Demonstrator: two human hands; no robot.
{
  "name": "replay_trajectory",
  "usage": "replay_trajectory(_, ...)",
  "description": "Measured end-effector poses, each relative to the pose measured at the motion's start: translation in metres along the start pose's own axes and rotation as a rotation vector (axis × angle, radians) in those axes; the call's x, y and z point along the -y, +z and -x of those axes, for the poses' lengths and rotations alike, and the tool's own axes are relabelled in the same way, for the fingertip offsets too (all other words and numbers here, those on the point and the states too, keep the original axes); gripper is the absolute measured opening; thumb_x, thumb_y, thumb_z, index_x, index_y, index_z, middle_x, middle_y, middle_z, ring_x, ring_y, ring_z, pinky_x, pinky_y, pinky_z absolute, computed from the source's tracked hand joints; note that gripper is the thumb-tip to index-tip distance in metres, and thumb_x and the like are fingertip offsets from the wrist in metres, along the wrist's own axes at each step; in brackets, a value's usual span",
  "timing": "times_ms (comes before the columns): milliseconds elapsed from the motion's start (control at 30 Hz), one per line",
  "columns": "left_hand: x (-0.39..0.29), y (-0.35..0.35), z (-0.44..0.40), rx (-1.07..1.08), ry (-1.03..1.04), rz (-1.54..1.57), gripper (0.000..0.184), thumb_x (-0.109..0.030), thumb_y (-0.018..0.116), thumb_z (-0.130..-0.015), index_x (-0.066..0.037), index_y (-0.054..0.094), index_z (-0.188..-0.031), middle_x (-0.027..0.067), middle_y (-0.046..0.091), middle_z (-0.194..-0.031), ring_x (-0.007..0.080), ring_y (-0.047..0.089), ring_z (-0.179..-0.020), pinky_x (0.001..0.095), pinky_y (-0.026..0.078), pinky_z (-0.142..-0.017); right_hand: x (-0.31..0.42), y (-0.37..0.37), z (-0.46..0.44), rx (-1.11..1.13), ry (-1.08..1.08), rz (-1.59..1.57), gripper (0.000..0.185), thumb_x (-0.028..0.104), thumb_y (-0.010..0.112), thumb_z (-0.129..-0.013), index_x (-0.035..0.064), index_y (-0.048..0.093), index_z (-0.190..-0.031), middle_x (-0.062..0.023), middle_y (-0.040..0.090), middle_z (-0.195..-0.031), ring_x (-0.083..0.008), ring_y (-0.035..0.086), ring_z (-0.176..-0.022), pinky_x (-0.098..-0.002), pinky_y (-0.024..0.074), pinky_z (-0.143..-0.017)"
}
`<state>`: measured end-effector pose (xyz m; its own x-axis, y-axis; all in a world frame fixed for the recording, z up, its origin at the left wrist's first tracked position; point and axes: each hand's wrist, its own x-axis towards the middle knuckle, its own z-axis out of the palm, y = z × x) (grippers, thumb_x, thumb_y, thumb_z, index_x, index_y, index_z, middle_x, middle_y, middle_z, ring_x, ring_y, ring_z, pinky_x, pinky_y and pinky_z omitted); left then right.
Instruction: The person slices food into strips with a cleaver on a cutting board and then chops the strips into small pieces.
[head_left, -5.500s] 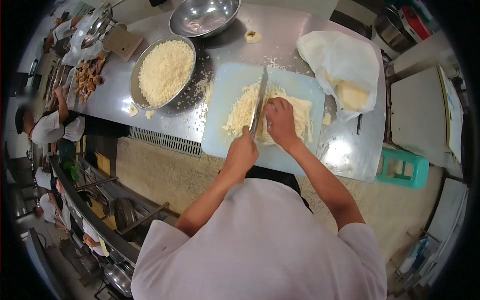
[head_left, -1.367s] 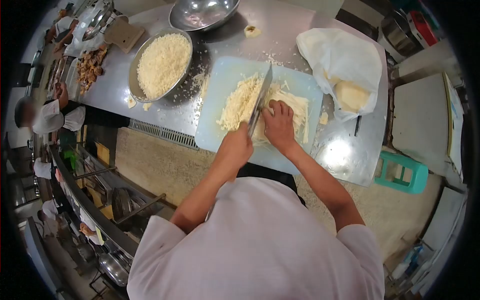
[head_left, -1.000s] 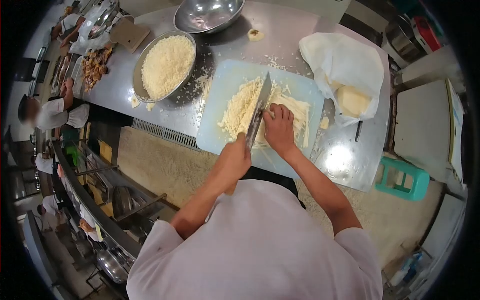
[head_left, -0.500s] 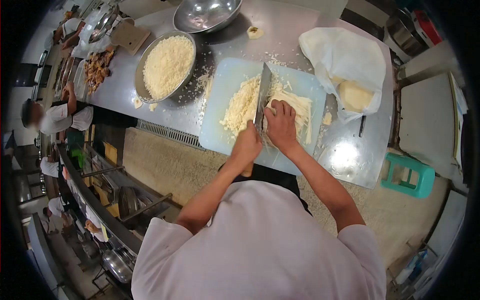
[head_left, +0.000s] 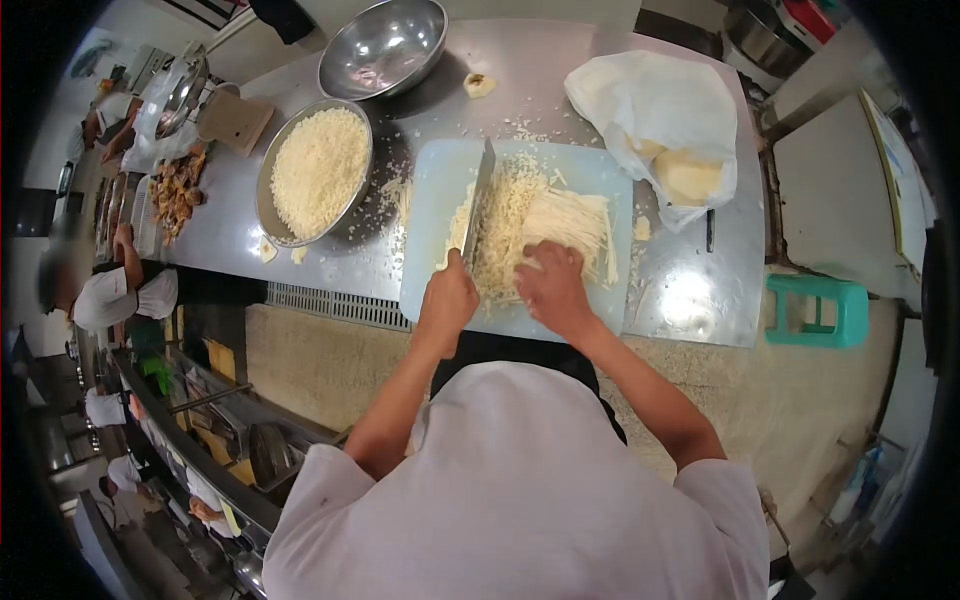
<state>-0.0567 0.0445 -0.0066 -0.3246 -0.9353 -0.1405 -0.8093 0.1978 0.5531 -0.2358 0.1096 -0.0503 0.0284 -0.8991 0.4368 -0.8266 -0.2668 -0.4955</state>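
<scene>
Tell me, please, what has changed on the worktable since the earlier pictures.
The left hand, still holding the knife, has moved left, away from the right hand, which has shifted toward the near side. The filled bowl and white bag stayed put.

Both arms (head_left: 400,395) are extended forward; the left hand (head_left: 448,303) is clenched, the right hand (head_left: 553,285), slightly blurred, seemingly curled.

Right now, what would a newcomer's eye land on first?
The broad knife in the left hand, mid-picture over the pale blue board, with chopped bits just right of it and the right hand by the strips. Next, the metal bowl heaped with similar-looking bits, left of the board, and the white bag to the board's right.
</scene>
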Motion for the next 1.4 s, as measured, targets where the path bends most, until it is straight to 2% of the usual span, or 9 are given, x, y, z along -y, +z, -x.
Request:
replay_trajectory(133,0.011,-0.022,-0.010,0.110,-0.008,0.085,0.018,-0.002,0.050,-0.084,0.009,0.046,-0.097,0.0324,0.059,-0.068,0.0486,0.061,-0.069,0.0546,0.048,-0.060,0.017,0.026,0.030,0.174,-0.025,-0.048,0.017,0.012,0.071,-0.067,0.0091,0.066,-0.083,-0.0082,0.056,-0.108,-0.0288,0.049,-0.108,-0.0481,0.0326,-0.090)
replay_trajectory(267,0.037,-0.013,-0.009,0.083,-0.021,-0.042,0.015,-0.001,0.049,-0.084,0.009,0.047,-0.096,0.0319,0.060,-0.069,0.0475,0.062,-0.070,0.0539,0.049,-0.062,0.021,0.031,0.033,0.073,0.196,0.111,0.015,0.010,0.070,-0.063,0.0085,0.065,-0.077,-0.0098,0.054,-0.104,-0.0298,0.048,-0.107,-0.0471,0.0319,-0.090)
replay_trajectory(400,0.041,-0.048,-0.020,0.185,-0.053,0.159,0.017,-0.002,0.050,-0.083,0.009,0.047,-0.096,0.0320,0.059,-0.068,0.0471,0.062,-0.068,0.0521,0.050,-0.061,0.011,0.017,0.010,-0.036,0.089,0.013,0.016,0.009,0.070,-0.061,0.0091,0.065,-0.076,-0.0106,0.054,-0.108,-0.0310,0.047,-0.108,-0.0473,0.0334,-0.088)
replay_trajectory(567,0.082,-0.014,-0.021,0.077,0.004,0.065,0.020,-0.003,0.048,-0.087,0.008,0.049,-0.104,0.0298,0.060,-0.067,0.0460,0.062,-0.065,0.0499,0.050,-0.057,-0.058,-0.004,-0.075,-0.145,0.057,0.040,0.024,0.025,0.068,-0.080,0.0076,0.067,-0.097,-0.0128,0.057,-0.118,-0.0352,0.049,-0.112,-0.0441,0.0395,-0.094)
replay_trajectory(633,0.055,-0.061,-0.022,0.164,-0.087,0.195,0.023,-0.002,0.048,-0.086,0.008,0.050,-0.106,0.0302,0.061,-0.069,0.0464,0.062,-0.065,0.0504,0.050,-0.057,-0.111,0.000,-0.097,-0.127,0.069,0.084,0.029,0.030,0.064,-0.087,0.0069,0.067,-0.103,-0.0137,0.058,-0.118,-0.0356,0.050,-0.112,-0.0429,0.0403,-0.095)
replay_trajectory(700,0.052,-0.082,-0.026,0.209,-0.177,0.280,0.029,-0.002,0.047,-0.084,0.006,0.051,-0.111,0.0298,0.062,-0.071,0.0450,0.062,-0.065,0.0509,0.048,-0.056,-0.157,0.023,-0.095,0.147,0.243,-0.310,0.038,0.038,0.053,-0.095,0.0043,0.066,-0.107,-0.0156,0.060,-0.117,-0.0342,0.052,-0.110,-0.0417,0.0398,-0.097)
replay_trajectory(833,0.105,-0.057,-0.061,0.022,0.054,-0.047,0.030,-0.004,0.048,-0.084,0.006,0.052,-0.112,0.0277,0.062,-0.069,0.0427,0.064,-0.065,0.0524,0.048,-0.058,-0.114,0.004,-0.073,0.312,0.400,-0.280,0.042,0.039,0.049,-0.097,0.0017,0.065,-0.107,-0.0170,0.061,-0.115,-0.0337,0.052,-0.112,-0.0411,0.0398,-0.097)
replay_trajectory(1200,0.006,-0.052,-0.015,0.169,0.253,-0.021,0.012,-0.005,0.052,-0.087,0.005,0.049,-0.092,0.0301,0.058,-0.066,0.0478,0.059,-0.066,0.0551,0.045,-0.062,-0.047,-0.006,-0.040,-0.171,0.336,-0.094,0.016,0.009,0.056,-0.087,0.0009,0.059,-0.101,-0.0155,0.060,-0.102,-0.0354,0.056,-0.095,-0.0436,0.0452,-0.085)
replay_trajectory(1400,0.002,0.024,-0.040,0.207,0.389,0.018,0.011,-0.001,0.049,-0.084,0.007,0.050,-0.091,0.0324,0.059,-0.067,0.0494,0.061,-0.067,0.0554,0.048,-0.062,-0.032,0.023,-0.037,-0.241,0.300,0.220,0.014,0.006,0.058,-0.082,0.0042,0.057,-0.095,-0.0137,0.054,-0.102,-0.0332,0.052,-0.094,-0.0441,0.0436,-0.082)
